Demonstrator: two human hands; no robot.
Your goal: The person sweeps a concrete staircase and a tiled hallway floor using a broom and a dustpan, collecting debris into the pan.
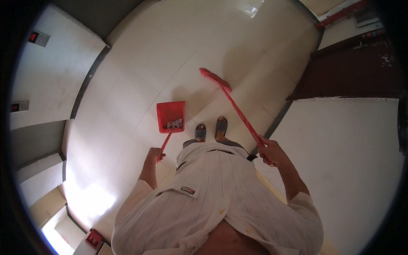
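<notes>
My left hand (155,154) grips the handle of a red plastic dustpan (164,114). Greyish-purple debris (174,123) lies in the pan near its back wall, and the open edge faces away from me. On the right, my right hand (270,151) is closed around the end of a long red broom handle (240,113). The broom head (216,79), with red bristles, is out in front of my feet, ahead and to the right of the dustpan. The two tools are apart.
Pale floor tiles (140,79) stretch ahead. My feet wear grey slide sandals (200,132). To the right are a white wall (344,153) with dark skirting and a dark red door (353,70). Elevator call panels (39,38) are on the left wall, a red box (93,239) at lower left.
</notes>
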